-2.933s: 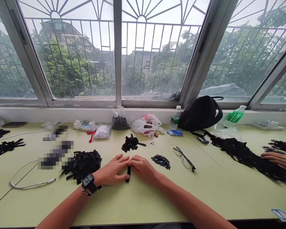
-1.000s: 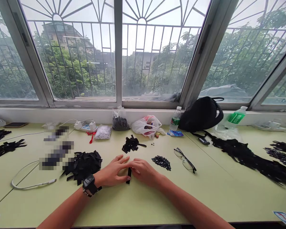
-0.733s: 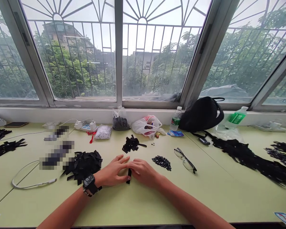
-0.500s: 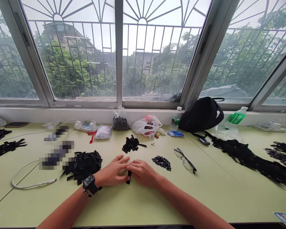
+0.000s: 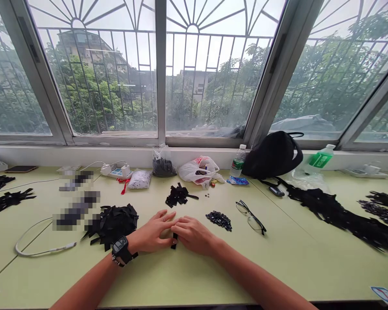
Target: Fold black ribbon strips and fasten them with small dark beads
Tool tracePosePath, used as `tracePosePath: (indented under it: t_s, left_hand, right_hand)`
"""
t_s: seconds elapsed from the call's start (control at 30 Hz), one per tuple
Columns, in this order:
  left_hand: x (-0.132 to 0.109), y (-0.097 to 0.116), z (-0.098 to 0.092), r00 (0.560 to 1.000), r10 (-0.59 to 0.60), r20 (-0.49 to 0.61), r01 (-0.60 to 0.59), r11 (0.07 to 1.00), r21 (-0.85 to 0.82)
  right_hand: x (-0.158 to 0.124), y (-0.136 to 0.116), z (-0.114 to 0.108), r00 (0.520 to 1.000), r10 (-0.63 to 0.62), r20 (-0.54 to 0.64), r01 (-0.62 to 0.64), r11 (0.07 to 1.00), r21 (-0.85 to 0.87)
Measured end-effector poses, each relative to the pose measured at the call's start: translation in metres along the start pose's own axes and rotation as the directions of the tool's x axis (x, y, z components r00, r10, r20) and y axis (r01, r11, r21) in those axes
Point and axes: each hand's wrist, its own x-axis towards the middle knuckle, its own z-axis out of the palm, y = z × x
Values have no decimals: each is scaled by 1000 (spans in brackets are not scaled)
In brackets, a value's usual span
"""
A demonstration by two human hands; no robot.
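My left hand (image 5: 153, 234), with a black watch on the wrist, and my right hand (image 5: 194, 234) meet over a short black strip (image 5: 174, 241) lying on the pale green table (image 5: 181, 275). Both hands pinch the strip, and their fingers cover most of it. A heap of black strips (image 5: 113, 223) lies just left of my left hand. A smaller heap of black strips (image 5: 178, 194) sits beyond my hands. A pile of small black beads (image 5: 219, 218) lies to the right of my right hand.
Eyeglasses (image 5: 250, 218) lie right of the beads. Plastic bags (image 5: 198, 169), a water bottle (image 5: 238, 161), a black bag (image 5: 273, 154) and a green bottle (image 5: 320, 159) line the window sill. A white cable (image 5: 35, 245) loops at left. A long row of black pieces (image 5: 339, 217) runs at right.
My right hand has slid further over the black strip, so less of it shows. Another person's hand at the far right edge is gone from view.
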Motion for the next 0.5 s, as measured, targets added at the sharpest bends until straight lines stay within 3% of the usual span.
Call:
tracePosePath:
  t_s: [0.3,0.5]
  left_hand:
    - [1,-3,2,1000,14,-4,-14,1000,12]
    - [-1,1,-2,999,33,-7,-33,999,28]
  right_hand:
    - [3,-7,-5,999,-15,28,16,1000,-17]
    - [0,-2,1,999,28,-44,-24,995,94]
